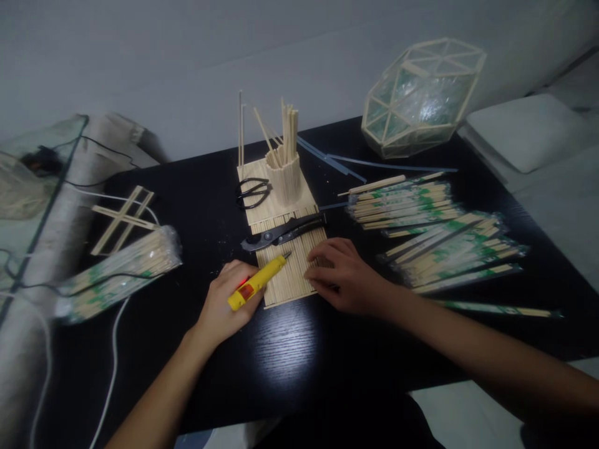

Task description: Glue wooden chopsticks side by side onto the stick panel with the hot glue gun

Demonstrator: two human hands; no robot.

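My left hand (227, 305) is closed round a yellow pen-shaped tool (256, 282), its dark tip pointing at a flat mat of bamboo sticks (290, 274) on the black table (281, 362). On the mat's right edge rests my right hand (344, 274), fingers curled and pressing down on the sticks. Black pliers (285, 232) lie across the mat just above both hands. Behind them a stick-built cup (284, 178) holds loose sticks on a second stick panel, beside black scissors (253, 191).
Wrapped chopstick bundles (440, 231) lie at the right, and another bag of them (116, 274) at the left. A stick cross frame (122, 219) lies at the left. A faceted stick-and-film lantern (421, 96) stands at the back right. A white cable (112, 368) trails off the left edge.
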